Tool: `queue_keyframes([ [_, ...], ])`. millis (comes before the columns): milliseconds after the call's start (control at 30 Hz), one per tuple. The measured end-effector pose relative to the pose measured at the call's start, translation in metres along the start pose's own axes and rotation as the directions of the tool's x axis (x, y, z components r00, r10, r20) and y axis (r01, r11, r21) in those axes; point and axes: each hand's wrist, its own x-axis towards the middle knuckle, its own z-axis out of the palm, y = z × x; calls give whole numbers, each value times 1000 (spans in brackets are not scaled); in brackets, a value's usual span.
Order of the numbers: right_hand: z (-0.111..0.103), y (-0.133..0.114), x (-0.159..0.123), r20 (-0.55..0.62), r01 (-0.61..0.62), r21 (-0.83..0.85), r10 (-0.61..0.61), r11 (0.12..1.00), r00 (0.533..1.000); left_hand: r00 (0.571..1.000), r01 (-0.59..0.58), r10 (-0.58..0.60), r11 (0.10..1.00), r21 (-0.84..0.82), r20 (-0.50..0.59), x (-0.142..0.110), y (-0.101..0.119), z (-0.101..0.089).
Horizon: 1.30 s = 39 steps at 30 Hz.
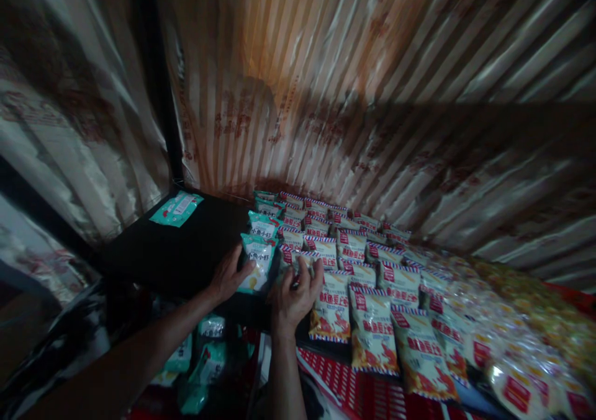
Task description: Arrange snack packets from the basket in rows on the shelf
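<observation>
My left hand (229, 275) is at the left side of the front teal snack bag (258, 260). Its thumb lies across the bag's face and the fingers are at its edge. The bag leans upright at the front of a row of similar teal bags (263, 226). To the right, my right hand (298, 294) reaches over the front of the neighbouring row, fingers bent and apart. They partly cover a cream snack bag (287, 255) with a striped top edge; whether they touch it is hard to see.
Several rows of cream bags (374, 328) stand on the black shelf (186, 255). Clear-wrapped packs (521, 376) fill the right side. One teal packet (177, 209) lies flat at the back left. Below are more teal bags (207, 370) and a red basket (347, 383). Corrugated sheeting (298, 97) backs the shelf.
</observation>
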Motion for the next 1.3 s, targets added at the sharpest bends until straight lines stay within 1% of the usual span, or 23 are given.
queue_keyframes([
  [100, 7, 2, -3, 24, 19, -27, -18, 999, 1000, 1000, 19, -19, 1000, 1, -3, 1, -3, 1],
  [200, 11, 2, -5, 23, 57, -50, -56, 997, 998, 1000, -5, 5, 1000, -2, -1, 2, -4, 2],
  [267, 10, 1, -4, 15, 76, -68, -75, 995, 997, 1000, -28, 28, 1000, -3, 9, 2, -5, 2],
  [433, 1, -2, -4, 12, 81, -86, -80, 993, 997, 998, -60, 60, 998, -10, 20, 2, -7, 2],
  [533, 0, -3, -7, 44, 75, -97, -71, 992, 996, 994, -97, 95, 995, 35, 63, 2, -7, 3],
  [600, 1, -2, -8, 76, 72, -100, -64, 992, 995, 990, -109, 101, 991, 79, 94, 3, -7, 4],
  [667, 4, -1, -9, 97, 70, -95, -60, 993, 993, 990, -112, 101, 988, 111, 104, 4, -7, 6],
  [833, 7, 1, -10, 90, 76, -79, -69, 994, 994, 989, -132, 125, 987, 93, 81, 5, -10, 6],
  [933, 4, 0, -11, 77, 118, -99, -110, 988, 991, 986, -167, 167, 985, 47, 20, 2, -9, 4],
  [1000, 3, -1, -12, 83, 149, -110, -140, 983, 987, 978, -205, 206, 978, 48, -15, 1, -8, 3],
  [1100, 3, -2, -12, 114, 167, -115, -154, 979, 982, 971, -239, 239, 967, 94, 11, 0, -5, 4],
  [1300, 5, -2, -13, 131, 178, -104, -164, 979, 978, 978, -205, 200, 971, 121, 52, 4, -3, 5],
])
